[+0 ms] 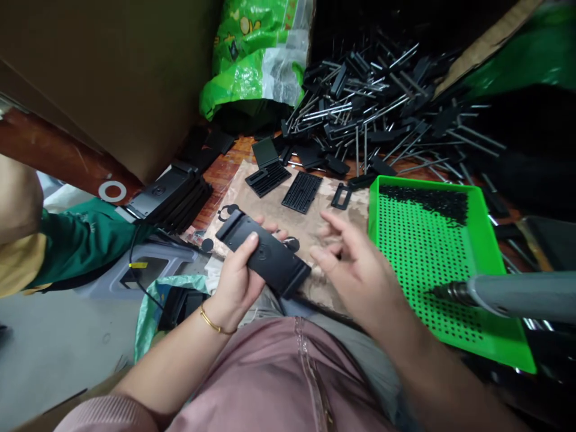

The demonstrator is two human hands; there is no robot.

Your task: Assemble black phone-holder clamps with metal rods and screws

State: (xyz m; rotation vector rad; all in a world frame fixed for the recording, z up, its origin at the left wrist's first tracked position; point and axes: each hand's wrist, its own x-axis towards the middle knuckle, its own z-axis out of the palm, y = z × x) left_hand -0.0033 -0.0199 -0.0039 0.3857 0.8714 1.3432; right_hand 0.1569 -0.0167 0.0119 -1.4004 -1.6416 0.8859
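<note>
**Entry: flat black part in left hand, right hand free**

Observations
- Left hand (234, 282): closed around the flat black part (265, 255), thumb across the top face, fingers underneath. A gold bangle (211, 323) sits on that wrist.
- The part is held off the worktop (225, 171), above the lap, at the near edge of the brown sheet (315, 225). Its long axis runs from far-left to near-right, with a round boss showing on the upper face.
- Right hand (355, 264): open, fingers loosely spread, nothing visible in it. It hovers just right of the part without touching it.
- Green tray (477, 252): right of the right hand, perforated, with small black bits (432, 201) heaped in its far corner.
- Grey tool (508, 294): lies across the tray's near right side, tip pointing left.
- On the brown sheet, far side: two grille pieces (301, 192) and a small frame (342, 196).
- Far right: a pile of rodded black pieces (382, 108). Far centre: a green bag (256, 54).
- Left: a stack of black plates (171, 198), and beyond it another person's arm (18, 204).

Handling notes (judgement)
- The thumb lies close to the boss. Moving it toward the far-left end would leave the upper face clear.
- The part reads as thin, rigid plastic. Gripping by the long edges should hold it level without flexing it.
- Keeping the part low and near the tray would shorten the right hand's reach to the black bits and the tool.
</note>
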